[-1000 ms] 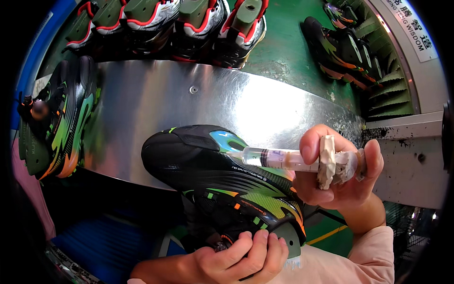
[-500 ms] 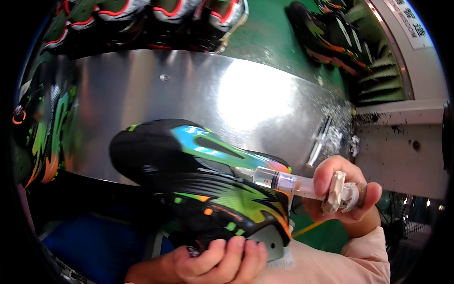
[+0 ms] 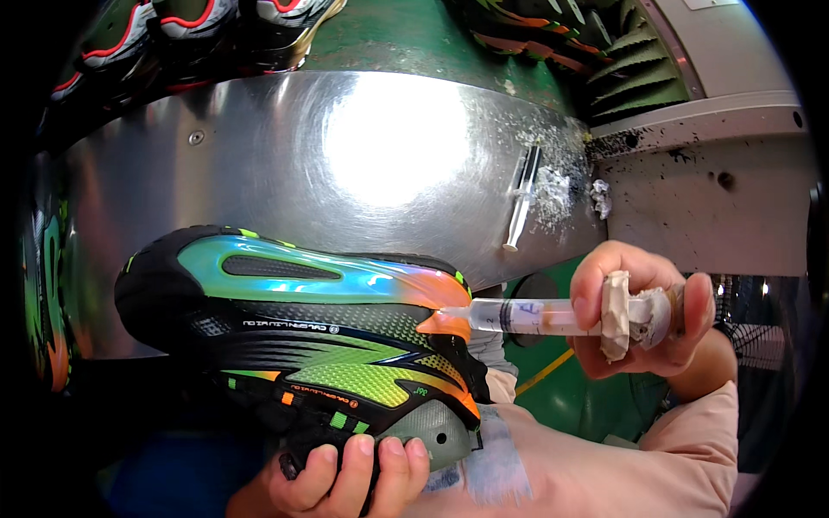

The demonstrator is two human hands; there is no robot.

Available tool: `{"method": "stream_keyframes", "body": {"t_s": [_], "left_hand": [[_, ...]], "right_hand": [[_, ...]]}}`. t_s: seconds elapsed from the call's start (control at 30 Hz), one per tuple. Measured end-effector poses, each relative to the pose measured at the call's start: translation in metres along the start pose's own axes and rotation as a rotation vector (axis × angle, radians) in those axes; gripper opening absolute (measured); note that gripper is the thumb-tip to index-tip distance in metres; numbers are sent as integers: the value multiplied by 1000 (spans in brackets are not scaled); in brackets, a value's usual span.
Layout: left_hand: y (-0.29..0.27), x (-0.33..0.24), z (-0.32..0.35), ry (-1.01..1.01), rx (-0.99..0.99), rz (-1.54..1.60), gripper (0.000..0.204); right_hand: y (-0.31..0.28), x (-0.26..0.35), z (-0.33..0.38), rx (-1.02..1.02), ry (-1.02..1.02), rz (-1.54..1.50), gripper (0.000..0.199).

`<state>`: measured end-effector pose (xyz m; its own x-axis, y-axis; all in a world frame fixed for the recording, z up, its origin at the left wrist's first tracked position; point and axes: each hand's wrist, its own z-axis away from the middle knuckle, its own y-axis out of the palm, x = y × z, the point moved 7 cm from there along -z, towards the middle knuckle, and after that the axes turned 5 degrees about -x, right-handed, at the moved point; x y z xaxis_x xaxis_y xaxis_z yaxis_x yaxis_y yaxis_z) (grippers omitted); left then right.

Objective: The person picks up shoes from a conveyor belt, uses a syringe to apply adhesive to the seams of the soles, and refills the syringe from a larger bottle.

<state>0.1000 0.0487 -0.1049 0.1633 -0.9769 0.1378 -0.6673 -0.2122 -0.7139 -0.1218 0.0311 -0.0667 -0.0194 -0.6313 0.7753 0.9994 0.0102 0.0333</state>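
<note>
I see a steel counter [image 3: 285,147] across the upper frame. Centre-left: black-green running shoe [image 3: 302,337], gripped underneath by my left hand [image 3: 350,475]. Right hand [image 3: 643,315] is closed around a syringe [image 3: 535,317], tip touching the shoe's iridescent midsole. A spare syringe [image 3: 521,198] lies on the counter, upper right.

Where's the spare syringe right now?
In the head view, the spare syringe lies upper right of centre on the shiny metal table, beside white crumbs near the table's right edge, above the right hand.
</note>
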Motion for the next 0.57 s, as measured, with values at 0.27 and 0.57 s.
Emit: {"method": "stream_keyframes", "body": {"t_s": [0.27,0.57], "left_hand": [[-3,8,-5,-71,-162,24,13],[-6,15,-13,-4,-185,10,16]], "right_hand": [[21,42,-14,-220,120,257,87],[67,97,-32,-528,428,405,37]]}}
